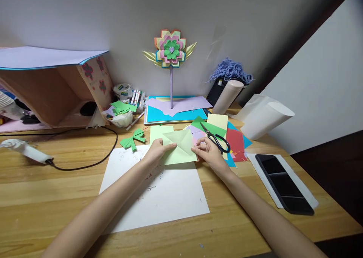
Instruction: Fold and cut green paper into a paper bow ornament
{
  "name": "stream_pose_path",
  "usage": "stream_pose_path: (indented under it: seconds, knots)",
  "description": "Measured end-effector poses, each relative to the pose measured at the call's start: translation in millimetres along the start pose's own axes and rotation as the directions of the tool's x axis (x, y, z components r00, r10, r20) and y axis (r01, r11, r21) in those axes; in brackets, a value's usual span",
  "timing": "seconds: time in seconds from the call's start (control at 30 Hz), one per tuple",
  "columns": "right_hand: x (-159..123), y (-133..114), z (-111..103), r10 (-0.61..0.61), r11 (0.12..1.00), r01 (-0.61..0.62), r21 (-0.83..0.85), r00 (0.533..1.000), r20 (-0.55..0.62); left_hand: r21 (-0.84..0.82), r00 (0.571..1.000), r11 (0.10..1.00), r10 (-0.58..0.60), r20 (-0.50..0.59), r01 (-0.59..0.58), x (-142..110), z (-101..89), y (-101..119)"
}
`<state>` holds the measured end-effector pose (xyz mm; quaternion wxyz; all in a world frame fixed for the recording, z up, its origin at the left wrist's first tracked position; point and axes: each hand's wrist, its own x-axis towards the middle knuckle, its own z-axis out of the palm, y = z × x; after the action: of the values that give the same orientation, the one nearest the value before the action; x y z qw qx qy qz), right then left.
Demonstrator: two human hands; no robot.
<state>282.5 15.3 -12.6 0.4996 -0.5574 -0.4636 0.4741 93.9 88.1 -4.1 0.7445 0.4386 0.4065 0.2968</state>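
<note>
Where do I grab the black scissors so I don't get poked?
Probably best by the rounded handle loops of the scissors, coming from the near right side. They lie on coloured papers with the loops toward you and to the right, while the pointed blades aim left and away from you.

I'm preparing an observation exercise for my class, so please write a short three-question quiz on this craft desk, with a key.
1. Multiple choice: what do the left hand and right hand hold between them?
a) a marker
b) a creased pale green sheet
c) a roll of tape

2. True or false: the black-handled scissors lie on coloured paper pieces.

3. Fill in the gap: on the paper flower standing by the wall, the ring of petals nearest the centre is coloured ____.

Key: 1. b; 2. True; 3. green.
</note>
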Motion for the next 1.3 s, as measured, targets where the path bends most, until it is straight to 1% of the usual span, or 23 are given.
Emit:
stream_pose_path:
  seconds: [0.07, 0.13, 0.2, 0.27, 0.47, 0.57, 0.67, 0.73, 0.83, 0.9, 0.97, 1.07, 1.17, 1.23, 1.3]
  knots:
    - [-2.0, -5.6, -3.1, -0.098, 0.989, 0.106, -0.099, 0.992, 0.081, 0.035, 0.997, 0.999, 0.008, -0.071, -0.006, 0.3, 0.1, 0.0]
    - [-3.6, -10.7, -7.2, -0.2, 0.936, 0.248, -0.252, 0.959, 0.201, 0.062, 0.995, 0.998, 0.016, -0.096, -0.01, 0.2, 0.2, 0.5]
    - [-4.0, -12.6, -10.8, -0.246, 0.872, 0.346, -0.347, 0.921, 0.301, 0.078, 0.997, 0.997, 0.024, -0.075, -0.019, -0.3, 0.6, 0.3]
    - [-3.6, -10.5, -12.6, -0.263, 0.85, 0.379, -0.366, 0.907, 0.328, 0.092, 0.999, 0.995, 0.034, -0.029, -0.032, -1.0, 1.3, -1.0]
    - [-1.6, 2.9, -8.7, -0.286, 0.905, 0.339, -0.259, 0.933, 0.22, 0.143, 0.993, 0.987, 0.061, 0.097, -0.075, 1.6, 0.4, -8.4]
    - [0.5, 3.3, -6.3, -0.281, 0.927, 0.316, -0.204, 0.942, 0.185, 0.117, 0.98, 0.987, 0.09, 0.176, -0.112, 4.1, -2.4, -10.2]
    - [1.6, 0.1, -5.9, -0.281, 0.931, 0.308, -0.195, 0.947, 0.154, 0.092, 0.973, 0.991, 0.077, 0.217, -0.099, 4.0, -4.0, -9.2]
    - [0.9, -2.0, -6.7, -0.295, 0.915, 0.33, -0.231, 0.94, 0.173, 0.086, 0.972, 0.992, 0.07, 0.226, -0.091, 2.8, -3.6, -7.8]
    - [-1.0, -3.1, -7.1, -0.327, 0.881, 0.385, -0.275, 0.916, 0.235, 0.076, 0.965, 0.992, 0.076, 0.25, -0.098, 1.0, -1.9, -7.0]
    - [-1.6, -2.2, -5.6, -0.334, 0.879, 0.388, -0.276, 0.916, 0.221, 0.072, 0.963, 0.992, 0.078, 0.257, -0.1, 1.0, -1.1, -8.4]
    - [-1.1, -0.5, -3.1, -0.325, 0.898, 0.357, -0.257, 0.932, 0.16, 0.054, 0.961, 0.995, 0.068, 0.269, -0.085, 2.1, -0.7, -10.6]
    - [0.7, 2.5, 0.1, -0.278, 0.94, 0.284, -0.188, 0.959, 0.059, -0.012, 0.95, 1.0, 0.019, 0.313, -0.016, 4.1, -0.1, -12.6]
    - [2.6, 5.4, 0.2, -0.206, 0.967, 0.2, -0.159, 0.978, -0.021, -0.105, 0.952, 0.994, 0.004, 0.305, 0.03, 3.4, 2.0, -11.6]
    - [3.5, 6.8, -0.8, -0.162, 0.975, 0.151, -0.164, 0.985, -0.059, -0.135, 0.956, 0.991, 0.016, 0.292, 0.025, 1.0, 4.5, -10.6]
    - [3.7, 7.7, -1.3, -0.134, 0.979, 0.122, -0.161, 0.989, -0.067, -0.081, 0.965, 0.996, 0.055, 0.255, -0.036, -1.9, 7.4, -10.5]
